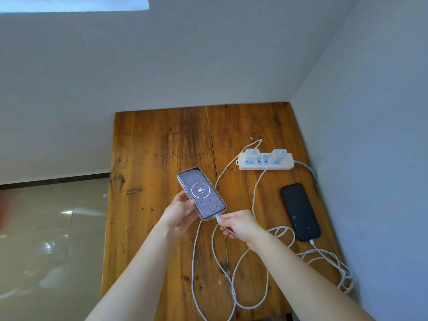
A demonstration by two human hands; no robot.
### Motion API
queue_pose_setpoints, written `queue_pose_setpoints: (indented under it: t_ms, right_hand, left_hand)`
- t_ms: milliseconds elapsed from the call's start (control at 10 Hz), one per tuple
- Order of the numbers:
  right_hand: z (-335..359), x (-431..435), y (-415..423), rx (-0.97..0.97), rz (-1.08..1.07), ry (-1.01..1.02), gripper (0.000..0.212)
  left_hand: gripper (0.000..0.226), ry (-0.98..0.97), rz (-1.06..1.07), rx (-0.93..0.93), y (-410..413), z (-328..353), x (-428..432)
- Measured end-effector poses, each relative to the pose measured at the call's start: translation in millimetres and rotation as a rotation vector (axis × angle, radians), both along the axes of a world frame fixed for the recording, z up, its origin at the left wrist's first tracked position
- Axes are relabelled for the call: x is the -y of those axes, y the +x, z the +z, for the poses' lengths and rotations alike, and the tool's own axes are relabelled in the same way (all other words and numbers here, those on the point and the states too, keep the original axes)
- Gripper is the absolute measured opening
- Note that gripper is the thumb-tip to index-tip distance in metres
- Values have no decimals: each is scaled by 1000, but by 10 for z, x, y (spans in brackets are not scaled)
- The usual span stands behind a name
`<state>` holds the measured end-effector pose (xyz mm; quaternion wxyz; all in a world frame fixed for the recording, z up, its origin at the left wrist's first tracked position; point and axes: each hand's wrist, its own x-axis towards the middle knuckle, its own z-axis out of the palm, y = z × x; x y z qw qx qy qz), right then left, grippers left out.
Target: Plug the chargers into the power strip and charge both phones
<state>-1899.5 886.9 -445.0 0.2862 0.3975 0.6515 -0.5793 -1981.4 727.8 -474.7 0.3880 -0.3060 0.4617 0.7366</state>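
While two chargers [252, 153] sit in the power strip [266, 164], two phones show: left hand [179, 215] grips the lit phone [201, 196] mid-frame, right hand [239, 224] pinches its cable plug [218, 218]; the dark phone [300, 212] lies by the desk [157, 158]'s right edge, left half bare.

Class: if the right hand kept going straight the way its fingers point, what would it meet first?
The right hand points up-left along the cable plug it pinches, so it would probably first meet the bottom edge of the lit phone held by the left hand.
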Motion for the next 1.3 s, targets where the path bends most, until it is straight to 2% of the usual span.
queue_pose_setpoints:
  t_ms: [200, 400, 500, 700, 900, 1100, 1200, 1300]
  right_hand:
    - [-175, 142, -173, -15, 76, 35, 23]
    - [-351, 240, -250, -65, 498, 268, 22]
    - [-411, 246, -245, -106, 560, 341, 28]
    - [-508, 303, -240, -134, 638, 390, 39]
    - [-545, 397, -204, -74, 669, 399, 52]
    - [-518, 407, -130, -99, 653, 413, 50]
    - [-410, 412, -80, -135, 608, 421, 42]
    - [-265, 396, -31, -214, 417, 433, 35]
  left_hand:
    - [61, -55, -31, -17, -239, -154, 90]
    - [63, -137, -36, -38, -500, -284, 187]
    - [62, -173, -58, -53, -575, -360, 197]
    - [36, -321, -58, -84, -523, -484, 196]
    - [20, -590, -105, -169, -414, -524, 201]
    - [24, -615, -182, -204, -263, -466, 273]
    - [31, -758, -367, -371, -102, -373, 276]
    - [42, -1055, -657, -663, 232, -329, 347]
